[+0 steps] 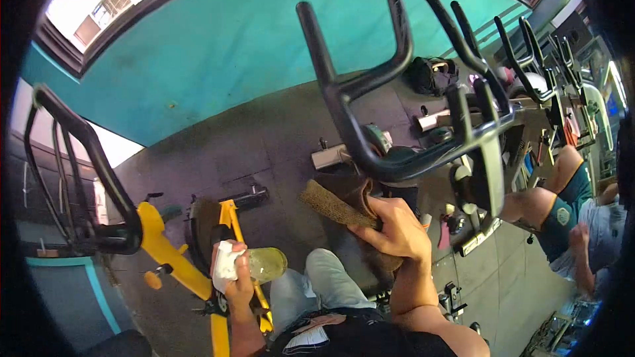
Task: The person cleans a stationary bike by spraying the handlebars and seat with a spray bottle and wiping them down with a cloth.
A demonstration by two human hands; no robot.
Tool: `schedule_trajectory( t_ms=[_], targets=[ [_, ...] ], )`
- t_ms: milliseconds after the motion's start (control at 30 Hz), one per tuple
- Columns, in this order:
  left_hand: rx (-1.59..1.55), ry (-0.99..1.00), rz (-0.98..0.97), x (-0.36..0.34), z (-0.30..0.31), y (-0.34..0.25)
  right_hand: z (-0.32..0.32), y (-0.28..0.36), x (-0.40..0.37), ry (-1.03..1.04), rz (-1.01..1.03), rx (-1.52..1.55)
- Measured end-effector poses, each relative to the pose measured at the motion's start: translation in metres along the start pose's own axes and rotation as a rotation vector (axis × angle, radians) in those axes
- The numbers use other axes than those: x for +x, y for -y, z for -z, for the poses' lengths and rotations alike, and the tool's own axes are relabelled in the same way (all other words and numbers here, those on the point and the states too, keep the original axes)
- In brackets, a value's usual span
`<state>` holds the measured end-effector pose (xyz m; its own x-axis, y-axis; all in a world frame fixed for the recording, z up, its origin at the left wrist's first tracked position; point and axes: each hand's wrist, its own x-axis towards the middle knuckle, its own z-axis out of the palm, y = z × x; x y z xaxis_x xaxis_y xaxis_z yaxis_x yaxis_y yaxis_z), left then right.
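Note:
My left hand (239,281) is closed around the white top of a clear bottle (268,264) with yellowish liquid in it. The bottle lies tilted sideways, its body pointing right, above my left knee. The white top looks like a spray head, though my fingers cover part of it. In my right hand (400,228) is a folded brown cloth (337,205), pinched between thumb and fingers, with one flap sticking out to the left. Black exercise bike handlebars (397,168) rise just beyond my right hand.
To the left stands a yellow bike frame (165,254) with black handlebars (99,158). A black bag (431,76) lies on the floor by the teal wall (231,33). Another person in green shorts (570,208) is at the right, near more bikes.

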<state>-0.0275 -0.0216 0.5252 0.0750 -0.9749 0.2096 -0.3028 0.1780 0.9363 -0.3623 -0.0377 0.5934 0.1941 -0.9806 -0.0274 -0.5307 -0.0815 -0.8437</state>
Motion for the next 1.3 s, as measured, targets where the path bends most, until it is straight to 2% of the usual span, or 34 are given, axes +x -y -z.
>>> schedule_trajectory(
  t_ms=[33, 67, 133, 167, 200, 233, 267, 333, 367, 400, 467, 500, 533, 600, 633, 667, 700, 733, 767, 867, 933, 1000, 1100, 1200, 1300],
  targets=[
    [0.004, 0.025, -0.001, 0.006, 0.0, -0.02, 0.007, 0.009, 0.001, -0.072, 0.036, 0.011],
    [-0.036, 0.034, 0.103, 0.01, -0.001, -0.045, 0.015, 0.02, -0.002, -0.138, 0.065, 0.027],
    [-0.011, 0.07, 0.134, 0.014, 0.001, -0.065, 0.039, 0.037, -0.008, -0.106, 0.057, 0.093],
    [0.004, 0.138, 0.189, 0.017, 0.005, -0.078, 0.05, 0.034, -0.008, -0.148, 0.125, 0.184],
    [0.017, 0.16, 0.125, 0.021, 0.007, -0.082, 0.058, 0.034, -0.007, -0.19, 0.197, 0.263],
    [0.031, 0.206, 0.1, 0.024, 0.005, -0.094, 0.065, 0.034, -0.008, -0.277, 0.051, 0.388],
    [0.038, 0.248, 0.078, 0.026, 0.004, -0.103, 0.076, 0.031, -0.003, -0.35, 0.003, 0.137],
    [0.019, 0.285, 0.076, 0.037, -0.006, -0.128, 0.075, 0.03, 0.004, -0.595, -0.37, -0.156],
    [0.018, 0.336, 0.069, 0.043, -0.01, -0.139, 0.07, 0.018, 0.011, -0.725, -0.182, -0.373],
    [0.009, 0.336, 0.022, 0.049, -0.016, -0.14, 0.071, 0.039, 0.013, -0.59, -0.393, -0.494],
    [-0.092, 0.345, 0.085, 0.061, -0.029, -0.14, 0.056, 0.031, 0.011, -0.575, -0.165, -0.716],
    [-0.091, 0.349, 0.044, 0.07, -0.036, -0.13, 0.053, 0.033, 0.011, -0.532, -0.065, -0.823],
    [-0.085, 0.345, -0.027, 0.082, -0.047, -0.124, 0.056, 0.039, 0.015, -0.533, -0.062, -0.829],
    [-0.201, 0.349, 0.135, 0.109, -0.068, -0.113, 0.059, 0.06, 0.008, -0.148, -0.321, -0.836],
    [-0.157, 0.313, -0.012, 0.126, -0.082, -0.105, 0.068, 0.071, 0.011, -0.035, -0.369, -0.867],
    [-0.189, 0.391, 0.072, 0.149, -0.085, -0.125, 0.077, 0.071, 0.012, 0.036, -0.375, -0.825],
    [-0.172, 0.369, -0.022, 0.166, -0.1, -0.111, 0.086, 0.068, 0.012, 0.067, -0.347, -0.819],
    [-0.117, 0.294, -0.208, 0.185, -0.113, -0.112, 0.096, 0.064, 0.012, 0.094, -0.317, -0.812],
    [-0.007, 0.224, -0.398, 0.203, -0.121, -0.117, 0.11, 0.07, 0.012, -0.044, -0.215, -0.626],
    [0.136, 0.181, -0.454, 0.235, -0.141, -0.117, 0.148, 0.051, 0.009, -0.22, -0.154, -0.212],
    [0.184, 0.142, -0.394, 0.246, -0.152, -0.117, 0.175, 0.056, 0.005, -0.35, -0.162, 0.09],
    [0.227, 0.086, -0.427, 0.254, -0.16, -0.12, 0.196, 0.074, 0.003, -0.45, -0.226, 0.438],
    [0.212, 0.119, -0.211, 0.257, -0.167, -0.122, 0.226, 0.054, -0.003, -0.564, -0.226, 0.442],
    [0.288, 0.146, -0.177, 0.253, -0.173, -0.125, 0.241, 0.044, -0.001, -0.649, -0.263, 0.548],
    [0.281, 0.138, -0.127, 0.236, -0.176, -0.125, 0.254, 0.029, 0.003, -0.609, -0.245, 0.564]
  ],
)
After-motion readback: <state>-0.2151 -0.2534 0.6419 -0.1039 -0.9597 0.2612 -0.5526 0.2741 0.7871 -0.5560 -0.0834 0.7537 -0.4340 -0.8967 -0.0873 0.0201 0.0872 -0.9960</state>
